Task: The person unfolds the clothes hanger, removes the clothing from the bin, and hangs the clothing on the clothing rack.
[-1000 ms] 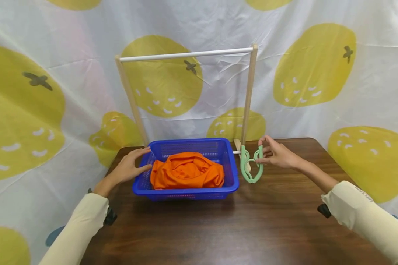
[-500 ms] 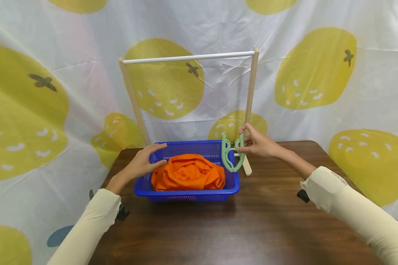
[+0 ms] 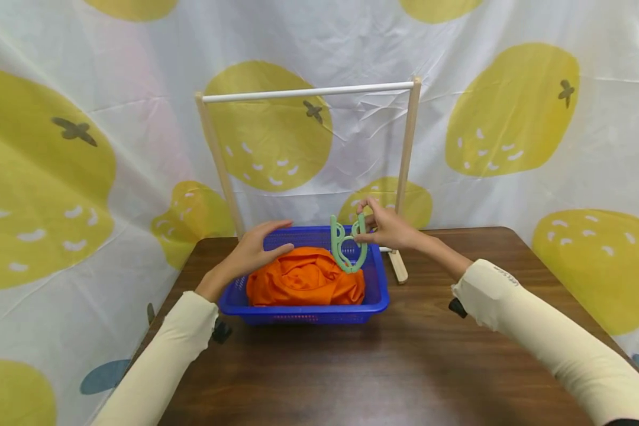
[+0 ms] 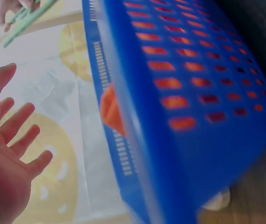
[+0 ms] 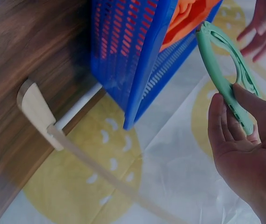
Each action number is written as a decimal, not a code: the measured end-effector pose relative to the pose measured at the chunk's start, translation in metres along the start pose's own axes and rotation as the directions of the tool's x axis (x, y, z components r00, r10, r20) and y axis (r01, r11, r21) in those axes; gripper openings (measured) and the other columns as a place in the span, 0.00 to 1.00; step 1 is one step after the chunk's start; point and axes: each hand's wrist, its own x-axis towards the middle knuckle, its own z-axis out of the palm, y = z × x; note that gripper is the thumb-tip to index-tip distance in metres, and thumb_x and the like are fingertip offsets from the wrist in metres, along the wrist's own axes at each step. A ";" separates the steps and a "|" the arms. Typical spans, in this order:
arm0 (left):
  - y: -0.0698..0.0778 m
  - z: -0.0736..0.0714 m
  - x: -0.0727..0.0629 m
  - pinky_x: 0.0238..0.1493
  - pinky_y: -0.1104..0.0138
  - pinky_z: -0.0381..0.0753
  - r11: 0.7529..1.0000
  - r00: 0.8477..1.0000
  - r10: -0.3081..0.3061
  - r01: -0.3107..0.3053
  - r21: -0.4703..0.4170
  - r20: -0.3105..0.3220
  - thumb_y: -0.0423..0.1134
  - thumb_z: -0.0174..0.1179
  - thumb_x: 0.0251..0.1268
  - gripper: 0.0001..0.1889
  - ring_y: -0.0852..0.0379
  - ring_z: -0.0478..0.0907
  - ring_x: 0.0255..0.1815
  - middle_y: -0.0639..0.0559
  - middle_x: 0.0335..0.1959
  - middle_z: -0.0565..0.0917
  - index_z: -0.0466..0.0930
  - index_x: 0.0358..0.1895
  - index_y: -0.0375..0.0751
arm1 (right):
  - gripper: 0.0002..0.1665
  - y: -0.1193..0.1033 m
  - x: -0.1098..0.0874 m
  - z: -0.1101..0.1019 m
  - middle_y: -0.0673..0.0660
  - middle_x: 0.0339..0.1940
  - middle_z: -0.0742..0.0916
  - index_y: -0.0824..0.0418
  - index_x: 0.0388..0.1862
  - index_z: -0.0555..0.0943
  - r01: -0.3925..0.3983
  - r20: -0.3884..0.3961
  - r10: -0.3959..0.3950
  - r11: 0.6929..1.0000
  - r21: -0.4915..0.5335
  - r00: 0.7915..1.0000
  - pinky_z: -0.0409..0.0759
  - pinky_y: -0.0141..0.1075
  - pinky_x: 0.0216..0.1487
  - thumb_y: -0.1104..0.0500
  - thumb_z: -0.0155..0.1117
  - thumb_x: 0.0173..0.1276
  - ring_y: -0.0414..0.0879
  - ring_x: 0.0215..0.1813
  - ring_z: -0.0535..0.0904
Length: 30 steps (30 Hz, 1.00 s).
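Observation:
My right hand [image 3: 387, 229] pinches one arm of a green folding clothes hanger [image 3: 333, 235] between thumb and fingers. The hanger is folded into a narrow U and hangs over the right part of a blue plastic basket [image 3: 309, 309]. In the right wrist view, the thumb lies on one side of the hanger [image 5: 211, 65] and the fingers on the other. An orange cloth [image 3: 303, 278] lies bunched inside the basket. Above the basket's left end is my left hand [image 3: 251, 251], fingers extended and thumb apart, holding nothing. The left wrist view shows its spread fingers [image 4: 18, 120].
Behind the basket stands a rack with a white top bar [image 3: 309, 92] and wooden posts. One wooden foot [image 3: 398, 267] shows right of the basket. Everything stands on a brown wooden table [image 3: 436, 331], with a lemon-patterned curtain [image 3: 490, 201] around it.
My right hand has carried the folded hanger leftward, from beside the basket to over it. My left hand has moved right, from the basket's left rim to above its inside.

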 end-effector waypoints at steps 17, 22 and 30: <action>0.017 0.015 0.025 0.72 0.47 0.70 0.993 0.997 0.075 -0.077 -0.084 -0.023 0.43 0.71 0.69 0.33 0.47 0.77 0.68 0.48 0.56 0.88 0.71 0.76 0.47 | 0.30 -0.010 0.019 0.033 0.60 0.22 0.84 0.67 0.54 0.61 0.075 0.042 -0.074 0.997 -0.027 0.996 0.77 0.32 0.27 0.77 0.71 0.64 0.53 0.27 0.84; 0.018 0.018 0.027 0.67 0.46 0.75 0.989 0.993 0.107 -0.111 -0.095 -0.043 0.39 0.70 0.70 0.29 0.46 0.82 0.61 0.47 0.48 0.90 0.75 0.73 0.47 | 0.30 -0.013 0.024 0.040 0.57 0.21 0.82 0.68 0.54 0.60 0.081 0.062 -0.080 0.997 -0.008 0.995 0.78 0.33 0.28 0.76 0.70 0.65 0.59 0.28 0.84; 0.020 0.016 0.026 0.61 0.47 0.79 0.985 0.990 0.119 -0.127 -0.121 -0.075 0.36 0.70 0.69 0.19 0.46 0.86 0.52 0.49 0.43 0.91 0.84 0.62 0.44 | 0.30 -0.018 0.027 0.043 0.57 0.21 0.83 0.66 0.54 0.61 0.076 0.037 -0.075 0.997 -0.026 0.997 0.78 0.33 0.28 0.75 0.72 0.65 0.58 0.27 0.83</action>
